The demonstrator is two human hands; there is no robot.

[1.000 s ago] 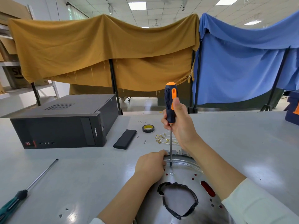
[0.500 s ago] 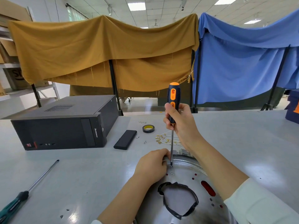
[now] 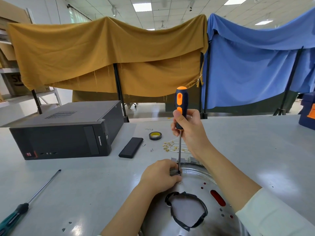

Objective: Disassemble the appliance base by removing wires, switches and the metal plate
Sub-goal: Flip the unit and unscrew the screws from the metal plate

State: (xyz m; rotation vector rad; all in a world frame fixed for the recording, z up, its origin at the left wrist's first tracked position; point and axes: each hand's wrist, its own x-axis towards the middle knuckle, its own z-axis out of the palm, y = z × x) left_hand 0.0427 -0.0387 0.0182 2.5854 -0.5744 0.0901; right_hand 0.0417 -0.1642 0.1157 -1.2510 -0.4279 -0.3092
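The round metal plate (image 3: 201, 178) of the appliance base lies on the table near me, with a black-taped opening (image 3: 186, 210) in its middle and a red slot on the right. My right hand (image 3: 189, 130) grips a black-and-orange screwdriver (image 3: 181, 106) held upright, its tip down at the plate's far rim. My left hand (image 3: 162, 175) is closed around a small grey part at the rim, right beside the tip. Removed white wires with brass terminals (image 3: 172, 147) lie just beyond the plate.
A black computer case (image 3: 68, 132) stands at the left. A flat black bar (image 3: 131, 147), a roll of black tape (image 3: 155, 135) and loose screws lie mid-table. A long green-handled screwdriver (image 3: 25, 204) rests at the front left. A blue box (image 3: 306, 111) sits far right.
The screwdriver has shifted slightly right and now stands more upright. My right hand has slid lower on its handle. My left hand stays at the plate's rim.
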